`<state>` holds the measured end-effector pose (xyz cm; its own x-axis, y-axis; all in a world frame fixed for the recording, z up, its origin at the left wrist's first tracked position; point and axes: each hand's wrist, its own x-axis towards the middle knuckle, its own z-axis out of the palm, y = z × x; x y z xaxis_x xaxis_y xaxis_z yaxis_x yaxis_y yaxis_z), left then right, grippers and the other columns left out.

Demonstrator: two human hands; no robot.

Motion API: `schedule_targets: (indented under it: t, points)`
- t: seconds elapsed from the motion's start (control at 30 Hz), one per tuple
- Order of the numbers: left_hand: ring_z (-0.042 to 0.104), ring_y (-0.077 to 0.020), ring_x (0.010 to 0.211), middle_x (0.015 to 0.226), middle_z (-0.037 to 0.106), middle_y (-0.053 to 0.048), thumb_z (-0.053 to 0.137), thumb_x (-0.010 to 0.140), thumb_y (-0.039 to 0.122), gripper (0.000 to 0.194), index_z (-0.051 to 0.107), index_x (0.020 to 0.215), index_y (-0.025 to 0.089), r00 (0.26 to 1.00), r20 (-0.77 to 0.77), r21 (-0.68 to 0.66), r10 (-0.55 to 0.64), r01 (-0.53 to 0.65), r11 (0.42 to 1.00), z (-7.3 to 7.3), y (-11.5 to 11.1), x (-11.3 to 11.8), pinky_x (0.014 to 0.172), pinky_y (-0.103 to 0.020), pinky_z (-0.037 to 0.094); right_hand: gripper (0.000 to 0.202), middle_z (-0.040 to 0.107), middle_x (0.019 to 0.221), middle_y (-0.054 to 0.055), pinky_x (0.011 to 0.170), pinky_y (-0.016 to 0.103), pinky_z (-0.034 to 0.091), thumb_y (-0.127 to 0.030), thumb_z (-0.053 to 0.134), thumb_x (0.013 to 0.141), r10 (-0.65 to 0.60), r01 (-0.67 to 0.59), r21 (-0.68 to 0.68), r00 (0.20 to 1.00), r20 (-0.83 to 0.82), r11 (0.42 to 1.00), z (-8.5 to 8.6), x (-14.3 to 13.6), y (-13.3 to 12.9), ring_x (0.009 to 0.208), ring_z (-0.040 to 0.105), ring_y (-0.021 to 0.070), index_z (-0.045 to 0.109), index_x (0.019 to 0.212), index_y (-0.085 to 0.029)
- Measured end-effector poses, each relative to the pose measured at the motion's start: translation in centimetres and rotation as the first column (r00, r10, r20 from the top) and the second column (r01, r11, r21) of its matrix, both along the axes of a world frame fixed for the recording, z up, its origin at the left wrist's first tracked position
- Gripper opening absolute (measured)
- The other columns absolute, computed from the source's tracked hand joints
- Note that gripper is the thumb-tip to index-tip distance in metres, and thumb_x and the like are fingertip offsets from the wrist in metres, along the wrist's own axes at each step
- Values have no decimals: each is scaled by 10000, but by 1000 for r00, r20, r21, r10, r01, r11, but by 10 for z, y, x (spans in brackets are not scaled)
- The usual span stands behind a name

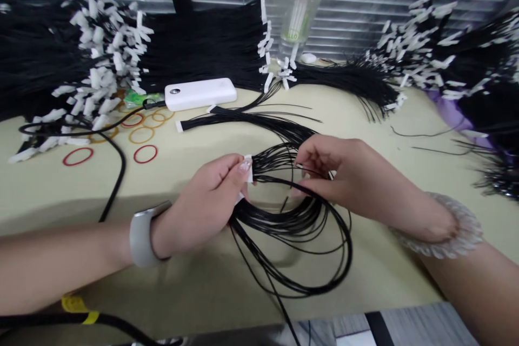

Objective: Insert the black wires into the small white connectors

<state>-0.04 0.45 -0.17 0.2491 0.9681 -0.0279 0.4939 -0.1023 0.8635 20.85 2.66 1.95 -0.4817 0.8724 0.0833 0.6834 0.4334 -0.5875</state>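
Observation:
My left hand (pixel 214 189) is closed on the end of a black wire harness (pixel 284 216), its thumb pressed on a white connector (pixel 248 168). A second white connector edge shows beneath that thumb. From this grip the wires loop out to the right and down over the table. My right hand (pixel 324 165) is at the upper right of the loop, fingers curled together around some of the thin black wires. Just behind the hands, more black wires with white connectors (pixel 180 126) lie on the table.
Bundles of black wires (pixel 203 38) with white connectors line the back and right. A white power bank (pixel 200 94), a bottle (pixel 302 16) and rubber bands (pixel 145 154) are on the table (pixel 162 173). Black cables run across the left side.

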Motion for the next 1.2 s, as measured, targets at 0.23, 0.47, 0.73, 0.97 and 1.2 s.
schedule_targets:
  t: [0.23,0.47,0.73,0.97,1.2]
  points:
    - [389,-80,473,526,424,41,313,844,426,367,436,611,172,990,70,-33,124,-122,992,-1,2,2,436,-190,314,333,376,540,-25,437,220,262,-384,585,714,-166,149,317,986,28,937,28,2,-22,500,329,71,379,557,-175]
    - [383,-73,441,519,428,43,309,847,426,365,415,606,173,985,81,-54,151,-147,988,1,2,3,407,-189,317,295,366,468,-51,410,185,226,-255,446,810,336,-312,-190,935,110,931,8,-10,-34,429,314,42,414,533,-162]
    - [398,-69,476,528,458,52,308,858,390,342,422,621,173,993,16,25,119,-120,993,4,-1,4,446,-186,312,244,344,487,-58,445,172,205,-124,388,786,268,-260,-268,963,-6,928,-9,-44,-38,467,272,31,430,546,-134]
    - [396,-72,487,549,474,54,307,863,357,319,424,627,177,995,20,58,93,-94,994,2,-4,1,464,-196,313,275,367,519,-52,467,179,215,-166,334,829,276,-283,-320,959,-68,904,-10,-46,-42,500,294,33,469,593,-134]
    - [396,-80,481,552,479,47,308,859,356,316,420,621,182,997,12,71,72,-73,995,2,-5,2,459,-205,315,288,346,514,-59,454,179,202,-208,313,847,224,-231,-352,973,-63,907,-9,-48,-47,498,297,28,393,577,-145]
